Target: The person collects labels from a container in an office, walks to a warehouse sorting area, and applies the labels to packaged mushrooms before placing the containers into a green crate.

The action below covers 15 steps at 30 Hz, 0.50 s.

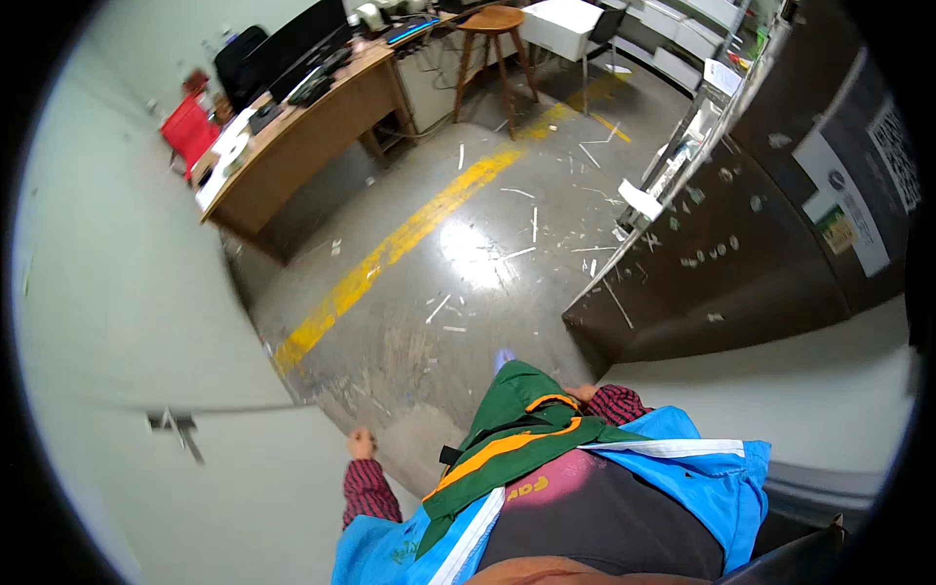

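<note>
Seen from the middle of the head view, the left hand (362,445) hangs at seven o'clock, its fingers curled narrow and nothing visible in them, with bare concrete floor (419,429) just beside it. The right hand (582,392) shows between four and five o'clock, at the right edge of a green cloth piece with orange trim (517,395); its fingers are mostly hidden there, so I cannot tell whether they grip the cloth. That green piece lies at five o'clock, bunched across the person's front, over a blue jacket (682,450) with white stripes and a dark shirt (609,512). Both wrists end in red-and-black checked cuffs. At eight o'clock a pale door (253,487) carries a metal handle (174,429). A worn yellow stripe (468,182) slants over the floor from eight o'clock up toward one, with white scraps (534,224) scattered near it. A wooden desk (312,122) stands between ten and eleven, a black monitor (302,44) upon it, a wooden stool (494,21) at twelve, and a dark brown panel (721,263) toward three.
</note>
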Available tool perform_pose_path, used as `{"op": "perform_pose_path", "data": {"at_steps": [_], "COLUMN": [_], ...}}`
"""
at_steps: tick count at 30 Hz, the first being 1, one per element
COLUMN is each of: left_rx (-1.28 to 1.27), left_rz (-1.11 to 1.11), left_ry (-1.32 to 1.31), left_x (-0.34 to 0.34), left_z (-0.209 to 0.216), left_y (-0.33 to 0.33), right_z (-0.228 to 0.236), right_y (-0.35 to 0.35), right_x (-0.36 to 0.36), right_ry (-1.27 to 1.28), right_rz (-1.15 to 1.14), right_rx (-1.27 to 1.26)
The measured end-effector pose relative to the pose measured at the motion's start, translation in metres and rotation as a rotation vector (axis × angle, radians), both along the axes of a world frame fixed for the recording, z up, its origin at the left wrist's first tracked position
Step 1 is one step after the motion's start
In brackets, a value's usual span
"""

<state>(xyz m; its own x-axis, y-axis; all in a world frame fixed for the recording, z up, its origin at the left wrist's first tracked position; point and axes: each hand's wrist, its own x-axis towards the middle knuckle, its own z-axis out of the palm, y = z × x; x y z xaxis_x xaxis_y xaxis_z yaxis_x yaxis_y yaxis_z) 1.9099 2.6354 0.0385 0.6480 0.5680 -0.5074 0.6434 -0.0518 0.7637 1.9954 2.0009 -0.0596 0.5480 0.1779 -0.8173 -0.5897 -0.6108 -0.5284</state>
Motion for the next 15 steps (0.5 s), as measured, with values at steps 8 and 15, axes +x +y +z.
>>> {"op": "perform_pose_path", "data": {"at_steps": [8,15], "left_rx": [0.060,-0.072], "left_rz": [-0.469,-0.662], "left_ry": [0.127,0.394], "left_x": [0.343,0.549], "left_z": [0.012,0.005], "left_y": [-0.011,-0.134], "right_z": [-0.067,-0.015], "right_y": [0.054,0.023], "right_x": [0.195,0.315], "right_ry": [-0.316,-0.496], "right_rz": [0.095,0.133], "right_rx": [-0.345,-0.224]}}
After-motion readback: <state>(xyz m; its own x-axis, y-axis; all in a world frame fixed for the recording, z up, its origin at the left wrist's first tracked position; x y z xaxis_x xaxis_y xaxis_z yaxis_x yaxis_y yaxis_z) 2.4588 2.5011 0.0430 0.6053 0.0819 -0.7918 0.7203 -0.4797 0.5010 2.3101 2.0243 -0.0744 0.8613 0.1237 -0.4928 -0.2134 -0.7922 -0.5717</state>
